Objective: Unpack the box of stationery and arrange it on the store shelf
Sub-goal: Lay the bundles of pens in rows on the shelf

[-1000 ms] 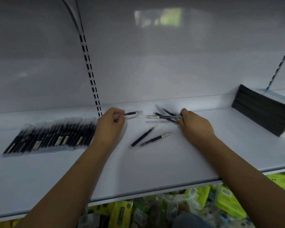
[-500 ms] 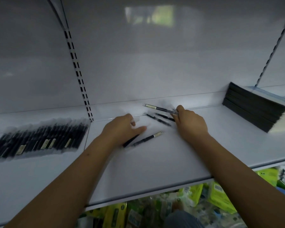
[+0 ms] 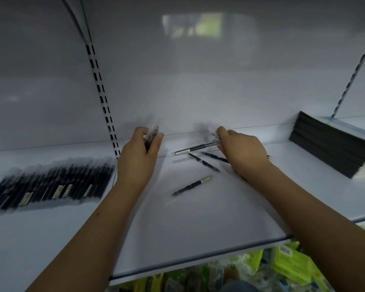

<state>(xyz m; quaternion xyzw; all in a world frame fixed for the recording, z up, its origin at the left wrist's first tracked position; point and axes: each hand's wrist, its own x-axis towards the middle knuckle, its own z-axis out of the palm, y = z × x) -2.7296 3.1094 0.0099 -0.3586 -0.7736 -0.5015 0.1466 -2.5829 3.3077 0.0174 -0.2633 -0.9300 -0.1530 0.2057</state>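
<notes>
**Loose pens being gathered at shelf rear**

We note the left hand (image 3: pixel 138 157) gripping pens (image 3: pixel 151 137), the right hand (image 3: pixel 241 151) pinching one pen (image 3: pixel 196 148) by its end near the back edge of the shelf (image 3: pixel 198 228). We judge them light, stiff and prone to roll; grip mid-barrel. Labels unreadable. A row of pens (image 3: pixel 51 184) lies left.

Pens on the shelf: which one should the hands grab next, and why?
Probably the lone pen lying nearest the shelf edge. The left hand already holds a pen or two, the right hand pinches another, and this one lies apart and unblocked. Once gathered, they could join the neat row of pens on the left.
</notes>
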